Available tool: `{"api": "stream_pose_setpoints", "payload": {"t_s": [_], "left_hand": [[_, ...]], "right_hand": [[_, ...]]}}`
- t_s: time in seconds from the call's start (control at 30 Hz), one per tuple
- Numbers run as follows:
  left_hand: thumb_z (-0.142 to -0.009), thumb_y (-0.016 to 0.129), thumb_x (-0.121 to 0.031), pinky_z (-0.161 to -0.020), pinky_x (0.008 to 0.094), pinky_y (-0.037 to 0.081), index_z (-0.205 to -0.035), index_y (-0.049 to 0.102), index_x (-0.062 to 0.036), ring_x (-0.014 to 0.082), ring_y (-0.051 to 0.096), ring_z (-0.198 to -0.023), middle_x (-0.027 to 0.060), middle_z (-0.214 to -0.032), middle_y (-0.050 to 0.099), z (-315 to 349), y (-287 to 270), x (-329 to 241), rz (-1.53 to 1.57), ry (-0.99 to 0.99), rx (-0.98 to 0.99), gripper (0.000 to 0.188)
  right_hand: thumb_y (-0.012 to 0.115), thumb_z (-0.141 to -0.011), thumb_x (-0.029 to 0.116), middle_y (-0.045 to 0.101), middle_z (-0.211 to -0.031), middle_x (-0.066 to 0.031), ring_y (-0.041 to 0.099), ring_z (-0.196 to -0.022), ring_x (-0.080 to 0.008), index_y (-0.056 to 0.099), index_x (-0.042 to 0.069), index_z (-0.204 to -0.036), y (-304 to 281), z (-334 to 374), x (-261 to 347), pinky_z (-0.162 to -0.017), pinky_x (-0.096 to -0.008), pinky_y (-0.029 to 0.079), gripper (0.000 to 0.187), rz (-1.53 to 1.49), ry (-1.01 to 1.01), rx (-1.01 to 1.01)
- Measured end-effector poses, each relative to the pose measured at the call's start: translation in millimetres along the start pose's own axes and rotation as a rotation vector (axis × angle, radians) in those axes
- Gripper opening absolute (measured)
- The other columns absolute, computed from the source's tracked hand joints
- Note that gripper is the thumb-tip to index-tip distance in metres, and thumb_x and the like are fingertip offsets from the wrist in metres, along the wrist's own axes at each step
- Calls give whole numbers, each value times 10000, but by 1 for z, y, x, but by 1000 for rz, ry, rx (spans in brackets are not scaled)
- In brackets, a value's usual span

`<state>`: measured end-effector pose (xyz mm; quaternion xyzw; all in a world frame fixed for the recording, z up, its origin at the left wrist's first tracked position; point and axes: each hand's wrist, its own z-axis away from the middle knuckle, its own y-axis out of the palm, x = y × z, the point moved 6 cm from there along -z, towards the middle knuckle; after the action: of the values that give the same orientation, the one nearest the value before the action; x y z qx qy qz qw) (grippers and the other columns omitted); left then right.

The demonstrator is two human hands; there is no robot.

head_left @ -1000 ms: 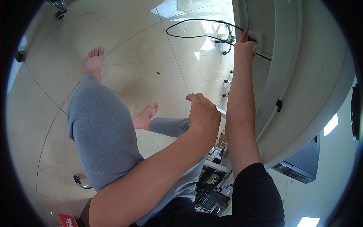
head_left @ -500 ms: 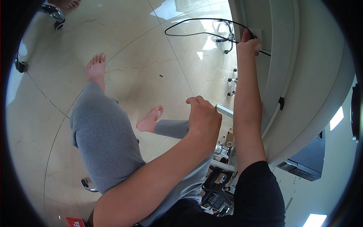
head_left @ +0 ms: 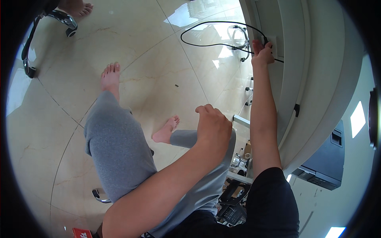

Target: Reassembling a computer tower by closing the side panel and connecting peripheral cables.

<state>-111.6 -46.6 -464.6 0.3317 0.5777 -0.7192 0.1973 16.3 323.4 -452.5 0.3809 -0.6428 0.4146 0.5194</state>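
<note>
My right hand (head_left: 263,55) reaches to the white wall socket (head_left: 274,45) on the pale panel at the far right. Its thumb and fingers are apart, just beside a black plug (head_left: 265,40) at the socket; whether a fingertip still touches the plug is hard to tell. From the plug a black cable (head_left: 206,22) loops out to the left above the floor and returns behind my hand. My left hand (head_left: 214,126) is loosely curled above my knee, with nothing seen in it; its palm is hidden.
A curved pale desk edge (head_left: 317,103) runs down the right side, beyond it a dark grey printer-like box (head_left: 325,158). Chair legs with casters (head_left: 63,20) stand at the upper left, beside another person's foot (head_left: 77,8). A small dark bit (head_left: 176,85) lies on the tiled floor.
My right hand has drawn slightly down from the plug, and its thumb and fingers have spread apart. My left hand stays curled. The whole view has shifted a little.
</note>
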Motion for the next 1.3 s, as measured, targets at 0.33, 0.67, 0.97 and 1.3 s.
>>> {"api": "stream_pose_setpoints", "payload": {"t_s": [0.33, 0.67, 0.97, 1.3], "left_hand": [[-846, 763, -163, -822, 384, 461, -966, 796, -77, 236, 658, -963, 63, -922, 713, 16, -10, 14, -46, -21, -33, 151], [-848, 745, -140, -820, 385, 479, -940, 780, -72, 242, 668, -960, 68, -921, 717, 23, -12, 18, -16, 5, -87, 120], [-867, 734, -140, -819, 412, 498, -913, 766, -77, 269, 681, -958, 87, -913, 711, 24, -4, 26, -37, 9, -101, 84], [-957, 726, -281, -854, 478, 542, -974, 765, -67, 345, 702, -1015, 143, -1008, 744, 7, 11, 22, -24, 113, -108, 218]], "right_hand": [[746, -1059, 288, 761, -927, -251, 780, -712, -313, 584, -143, -1070, -23, -14, 6, -585, -319, 693, 460, 188, -138, -108], [884, -930, 167, 745, -857, -174, 746, -646, -259, 717, -100, -893, -20, 2, 18, -569, -304, 699, 316, 203, -234, -166], [839, -928, -4, 761, -1057, -176, 756, -741, -244, 667, -35, -1183, -27, -16, 3, -645, -311, 706, 309, 131, -236, -183], [712, -1060, 241, 726, -995, -126, 720, -770, -271, 699, 57, -1176, -56, 8, 22, -717, -389, 638, 219, 631, -520, -110]]}}
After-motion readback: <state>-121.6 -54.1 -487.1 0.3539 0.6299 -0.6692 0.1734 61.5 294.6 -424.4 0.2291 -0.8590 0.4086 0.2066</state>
